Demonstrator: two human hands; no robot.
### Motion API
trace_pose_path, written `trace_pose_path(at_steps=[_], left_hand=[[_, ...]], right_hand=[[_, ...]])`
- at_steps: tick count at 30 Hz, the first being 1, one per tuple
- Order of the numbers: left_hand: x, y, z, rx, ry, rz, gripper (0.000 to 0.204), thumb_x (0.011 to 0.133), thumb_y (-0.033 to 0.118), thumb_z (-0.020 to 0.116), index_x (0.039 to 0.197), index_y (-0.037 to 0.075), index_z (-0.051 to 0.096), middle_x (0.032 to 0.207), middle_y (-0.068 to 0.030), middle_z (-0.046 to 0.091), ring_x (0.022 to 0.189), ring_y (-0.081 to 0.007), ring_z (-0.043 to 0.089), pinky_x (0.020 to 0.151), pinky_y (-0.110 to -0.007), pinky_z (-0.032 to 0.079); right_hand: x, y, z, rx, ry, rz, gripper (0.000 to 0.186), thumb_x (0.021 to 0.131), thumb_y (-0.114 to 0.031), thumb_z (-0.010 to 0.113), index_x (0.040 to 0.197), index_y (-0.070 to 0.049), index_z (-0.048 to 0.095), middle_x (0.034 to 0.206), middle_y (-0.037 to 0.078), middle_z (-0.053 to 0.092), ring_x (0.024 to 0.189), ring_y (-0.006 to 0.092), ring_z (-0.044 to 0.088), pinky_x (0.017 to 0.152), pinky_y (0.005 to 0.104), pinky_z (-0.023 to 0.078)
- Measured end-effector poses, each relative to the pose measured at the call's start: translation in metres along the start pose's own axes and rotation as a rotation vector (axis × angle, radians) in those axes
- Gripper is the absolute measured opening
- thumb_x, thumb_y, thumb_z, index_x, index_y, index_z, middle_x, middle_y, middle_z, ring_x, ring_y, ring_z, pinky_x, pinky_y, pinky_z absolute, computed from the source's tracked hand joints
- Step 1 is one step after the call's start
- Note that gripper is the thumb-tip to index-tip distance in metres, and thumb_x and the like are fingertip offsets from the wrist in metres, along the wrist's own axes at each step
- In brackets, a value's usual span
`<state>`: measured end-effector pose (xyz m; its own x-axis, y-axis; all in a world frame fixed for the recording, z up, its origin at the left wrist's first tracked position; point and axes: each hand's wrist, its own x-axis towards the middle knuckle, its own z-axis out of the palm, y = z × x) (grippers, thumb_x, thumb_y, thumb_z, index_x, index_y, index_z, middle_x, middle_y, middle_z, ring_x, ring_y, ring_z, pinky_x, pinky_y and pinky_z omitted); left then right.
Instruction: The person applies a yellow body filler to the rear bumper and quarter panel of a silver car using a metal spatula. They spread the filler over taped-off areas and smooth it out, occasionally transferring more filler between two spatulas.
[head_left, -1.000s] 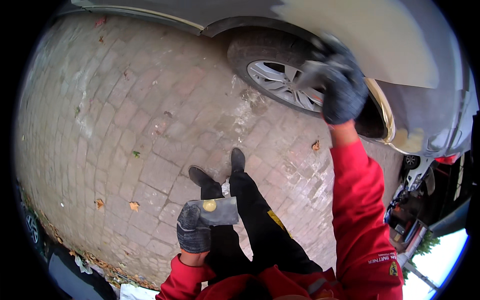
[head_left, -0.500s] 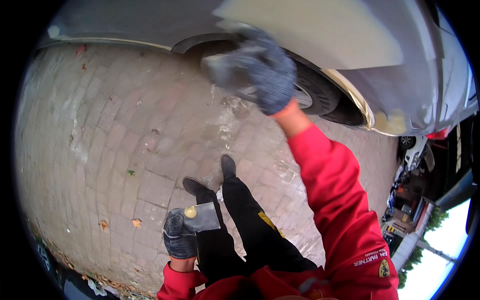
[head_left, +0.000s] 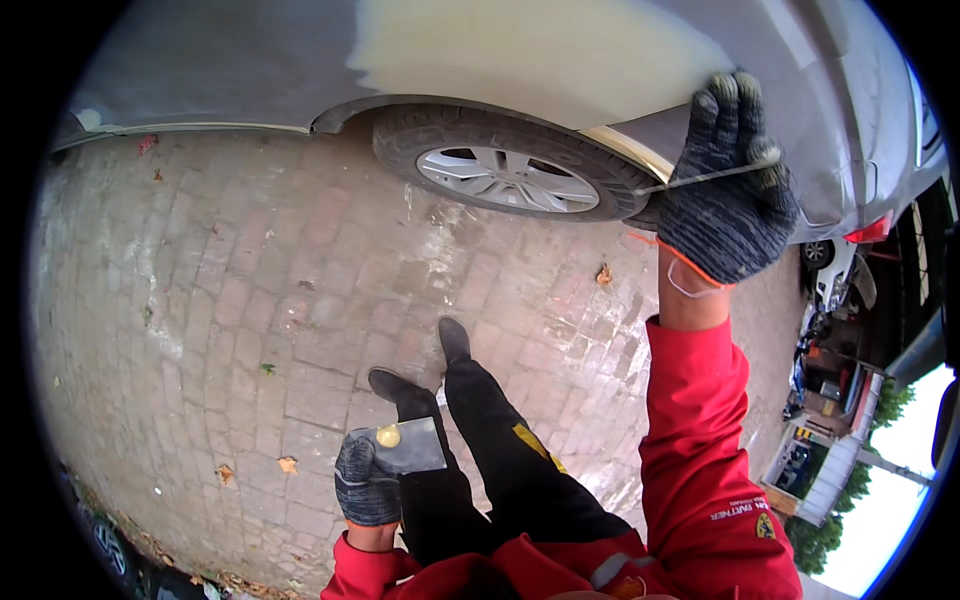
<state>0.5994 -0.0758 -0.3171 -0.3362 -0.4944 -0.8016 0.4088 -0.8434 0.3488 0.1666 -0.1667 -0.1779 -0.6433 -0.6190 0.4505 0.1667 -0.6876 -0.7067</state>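
In my left hand (head_left: pixel 367 485), gloved in dark grey knit, is a flat grey plate (head_left: pixel 422 452), held low by my left leg. A round dab of yellowish putty (head_left: pixel 388 436) sits on it. My right hand (head_left: pixel 728 200), in a matching glove, is raised at the car's side and closed on a thin scraper (head_left: pixel 690 181), which shows nearly edge-on. Its fingertips overlap the right end of a broad, pale yellow putty patch (head_left: pixel 520 50) on the grey car panel (head_left: pixel 220 60); whether the blade touches the panel I cannot tell.
Below the panel is the car's wheel (head_left: pixel 510 180) with silver spokes. My shoes (head_left: pixel 455 340) stand on brick paving (head_left: pixel 230 300) with a few dry leaves. A white car (head_left: pixel 832 275) is parked farther right, and another wheel (head_left: pixel 110 548) shows at the lower left.
My right hand has swung right, from over the wheel to the patch's right end, and the scraper has turned edge-on. The wheel is now uncovered. My left hand and plate have barely moved.
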Motion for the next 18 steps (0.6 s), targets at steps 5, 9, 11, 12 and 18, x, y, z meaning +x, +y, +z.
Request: trace_pose_path(at_steps=[5, 9, 11, 12, 18], left_hand=[[0.002, -0.006, -0.005, 0.017, 0.021, 0.047, 0.027, 0.093, 0.024, 0.059, 0.108, 0.002, 0.059, 0.108, -0.0116, 0.065, 0.102, -0.0253, 0.062, 0.095, -0.039, 0.047], [-0.001, -0.004, -0.003, 0.008, 0.020, 0.019, 0.026, 0.093, 0.023, 0.059, 0.109, 0.002, 0.059, 0.108, -0.0117, 0.065, 0.104, -0.0256, 0.061, 0.097, -0.040, 0.047], [0.000, -0.005, 0.000, -0.034, 0.024, -0.004, 0.026, 0.093, 0.023, 0.059, 0.109, 0.002, 0.060, 0.109, -0.0114, 0.065, 0.104, -0.0254, 0.061, 0.096, -0.040, 0.047], [-0.001, -0.004, 0.000, -0.048, 0.030, -0.013, 0.026, 0.093, 0.023, 0.059, 0.109, 0.003, 0.060, 0.109, -0.0112, 0.065, 0.105, -0.0253, 0.061, 0.096, -0.040, 0.047], [0.002, -0.010, 0.000, 0.036, 0.066, 0.033, 0.031, 0.093, 0.029, 0.061, 0.108, 0.003, 0.060, 0.106, -0.0094, 0.064, 0.100, -0.0217, 0.061, 0.092, -0.036, 0.047]], right_hand=[[-0.055, 0.013, -0.011, -0.044, -0.030, 0.079, 0.025, 0.089, -0.024, 0.056, 0.090, 0.000, 0.064, 0.121, 0.026, 0.059, 0.113, 0.0387, 0.056, 0.099, 0.0458, 0.044], [-0.117, 0.035, -0.010, -0.136, 0.058, 0.274, 0.025, 0.083, -0.025, 0.069, 0.086, -0.002, 0.060, 0.102, 0.020, 0.062, 0.098, 0.0335, 0.060, 0.091, 0.0441, 0.047], [-0.142, 0.038, -0.014, -0.147, 0.135, 0.393, 0.028, 0.081, -0.026, 0.072, 0.087, -0.001, 0.060, 0.104, 0.021, 0.062, 0.098, 0.0321, 0.061, 0.089, 0.0434, 0.048], [-0.153, 0.039, -0.014, -0.176, 0.184, 0.414, 0.030, 0.082, -0.027, 0.072, 0.089, 0.000, 0.060, 0.105, 0.021, 0.062, 0.097, 0.0308, 0.061, 0.087, 0.0423, 0.049], [-0.177, 0.037, -0.015, -0.165, 0.225, 0.555, 0.022, 0.081, -0.021, 0.067, 0.082, -0.002, 0.057, 0.105, 0.022, 0.062, 0.095, 0.0322, 0.061, 0.089, 0.0428, 0.048]])
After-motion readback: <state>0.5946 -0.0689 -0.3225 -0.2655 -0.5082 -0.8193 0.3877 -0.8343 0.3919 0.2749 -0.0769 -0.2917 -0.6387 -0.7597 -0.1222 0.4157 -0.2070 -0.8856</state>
